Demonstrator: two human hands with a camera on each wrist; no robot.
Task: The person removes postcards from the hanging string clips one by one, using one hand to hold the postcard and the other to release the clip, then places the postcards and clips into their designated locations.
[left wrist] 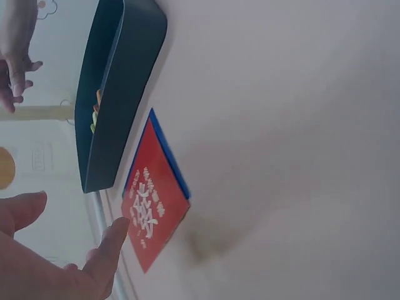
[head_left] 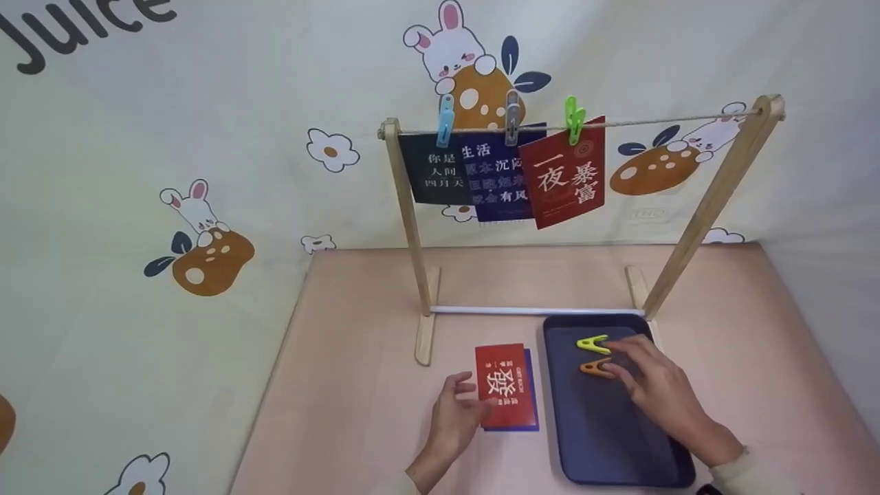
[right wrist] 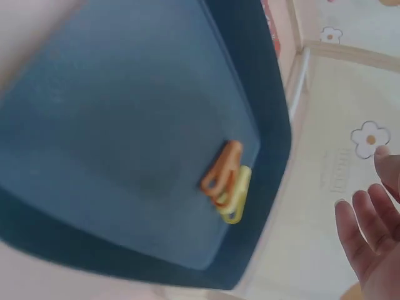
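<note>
My right hand (head_left: 663, 388) hovers over the dark tray (head_left: 598, 440), thumb and fingers apart with nothing between them. In the right wrist view a yellow clothespin (right wrist: 240, 195) and an orange clothespin (right wrist: 226, 161) lie side by side inside the tray, below that hand. My left hand (head_left: 454, 416) is at the left edge of a red card (head_left: 509, 375) with white characters, fingers loosely bent and holding nothing. Its thumb overlaps the card in the head view. A blue card (head_left: 531, 385) peeks out from under the red one.
Behind the tray stands a wooden rack (head_left: 715, 199) with a string (head_left: 653, 122). Blue, grey and green clothespins hold a dark card (head_left: 433, 185), a blue card (head_left: 505, 206) and a red card (head_left: 564, 199) on it. A white bar (head_left: 495, 311) joins the rack's feet.
</note>
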